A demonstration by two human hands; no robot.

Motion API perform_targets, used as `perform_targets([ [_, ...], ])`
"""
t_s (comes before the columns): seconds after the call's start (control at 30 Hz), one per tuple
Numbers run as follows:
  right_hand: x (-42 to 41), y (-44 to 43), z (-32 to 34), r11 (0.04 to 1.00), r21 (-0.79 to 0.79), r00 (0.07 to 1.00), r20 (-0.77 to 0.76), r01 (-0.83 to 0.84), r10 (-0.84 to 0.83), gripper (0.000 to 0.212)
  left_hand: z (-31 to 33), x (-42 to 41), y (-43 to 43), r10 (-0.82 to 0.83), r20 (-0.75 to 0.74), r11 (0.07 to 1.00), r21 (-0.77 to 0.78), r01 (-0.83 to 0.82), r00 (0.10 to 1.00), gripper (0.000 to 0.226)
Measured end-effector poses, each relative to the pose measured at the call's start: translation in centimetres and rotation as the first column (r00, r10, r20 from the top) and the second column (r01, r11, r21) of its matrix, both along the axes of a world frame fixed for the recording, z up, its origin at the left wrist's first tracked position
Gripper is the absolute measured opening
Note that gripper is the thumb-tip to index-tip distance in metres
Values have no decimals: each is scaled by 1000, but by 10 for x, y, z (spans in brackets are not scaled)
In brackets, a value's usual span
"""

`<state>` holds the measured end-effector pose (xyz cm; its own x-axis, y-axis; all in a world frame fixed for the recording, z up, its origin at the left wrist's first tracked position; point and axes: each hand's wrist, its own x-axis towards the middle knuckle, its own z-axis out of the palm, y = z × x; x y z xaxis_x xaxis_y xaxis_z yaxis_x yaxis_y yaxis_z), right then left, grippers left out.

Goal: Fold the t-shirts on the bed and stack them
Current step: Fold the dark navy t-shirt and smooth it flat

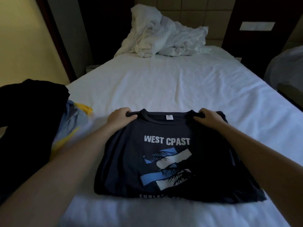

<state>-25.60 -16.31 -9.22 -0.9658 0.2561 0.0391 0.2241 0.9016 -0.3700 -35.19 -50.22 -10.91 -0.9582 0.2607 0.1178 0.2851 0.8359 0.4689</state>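
The tee lies on the near part of the bed, print upward, already narrowed to a rough rectangle, with both sides turned under. Its far edge is held at both shoulders. One corner, left of the collar, is pinched by the left hand, and the other by the right hand, fingers curled over the fabric in each case. This paired grip is probably used so that the edge is kept taut and square, either for a final fold toward the near hem or for a lift onto a stack.

The tee is dark navy knit, soft and limp, with a ribbed neckband and a small white label inside it. White lettering and pale blue and white bars are printed across the chest. Slack wrinkles are seen along its left and near edges.

Left of the tee, a black garment and a blue-and-yellow garment are heaped loosely, probably waiting to be folded. Beyond the tee, well apart, a crumpled white duvet is bunched up. The sheet under the tee is white and lightly creased.
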Motion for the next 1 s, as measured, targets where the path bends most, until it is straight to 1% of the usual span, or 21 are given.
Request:
perform_targets([
  [0.07,5,-2,-17,996,78,994,-103,48,-40,35,-10,-1,2,60,-53,998,-2,-60,997,29],
  [0.13,8,-3,-21,991,110,986,-154,75,-58,37,-10,2,3,67,-85,996,-52,-72,994,31],
  [0.23,15,-6,-12,992,89,973,-221,92,-70,40,2,13,6,43,-111,976,-206,-65,993,35],
  [0.3,29,-15,-2,992,22,945,-309,122,-109,38,15,24,3,27,-124,976,-210,-53,992,44],
  [0.33,40,-20,2,990,-23,932,-334,141,-140,37,19,33,-2,36,-140,987,-152,-58,990,50],
  [0.37,55,-25,5,986,-63,925,-340,157,-169,35,21,47,-7,58,-149,998,-28,-63,987,52],
  [0.4,73,-28,6,981,-93,922,-338,168,-190,32,21,65,-14,88,-134,988,139,-70,987,52],
  [0.43,94,-31,3,976,-124,919,-333,178,-210,29,14,87,-23,116,-103,942,327,-76,988,50],
  [0.47,117,-34,-1,970,-156,916,-330,188,-230,26,5,114,-30,152,-55,875,473,-109,987,45],
  [0.5,142,-37,-8,962,-185,914,-316,202,-253,24,-6,143,-37,195,-18,822,549,-154,981,37],
  [0.57,188,-43,-19,948,-194,909,-287,254,-302,28,-23,194,-50,291,-18,789,570,-229,957,20],
  [0.63,224,-50,-26,933,-184,889,-292,309,-352,35,-28,226,-57,361,-28,759,590,-276,932,7],
  [0.67,236,-54,-27,925,-195,883,-286,325,-371,34,-27,235,-58,369,-45,771,573,-278,929,16],
  [0.73,252,-60,-28,920,-242,887,-275,309,-371,29,-24,245,-59,318,-52,829,501,-251,947,35],
  [0.83,260,-60,-30,917,-289,891,-283,274,-355,27,-21,253,-60,227,-39,911,361,-198,973,42],
  [0.87,261,-58,-30,907,-310,883,-284,284,-374,28,-22,254,-63,198,-21,915,364,-176,980,45],
  [0.9,261,-56,-30,892,-342,871,-285,298,-400,33,-21,254,-66,171,19,898,408,-164,985,50],
  [0.93,262,-56,-28,874,-375,857,-287,310,-427,40,-17,256,-68,152,88,848,500,-176,984,49],
  [1.0,265,-54,-21,832,-421,839,-243,360,-486,50,-10,260,-76,94,220,739,638,-216,971,28],
])
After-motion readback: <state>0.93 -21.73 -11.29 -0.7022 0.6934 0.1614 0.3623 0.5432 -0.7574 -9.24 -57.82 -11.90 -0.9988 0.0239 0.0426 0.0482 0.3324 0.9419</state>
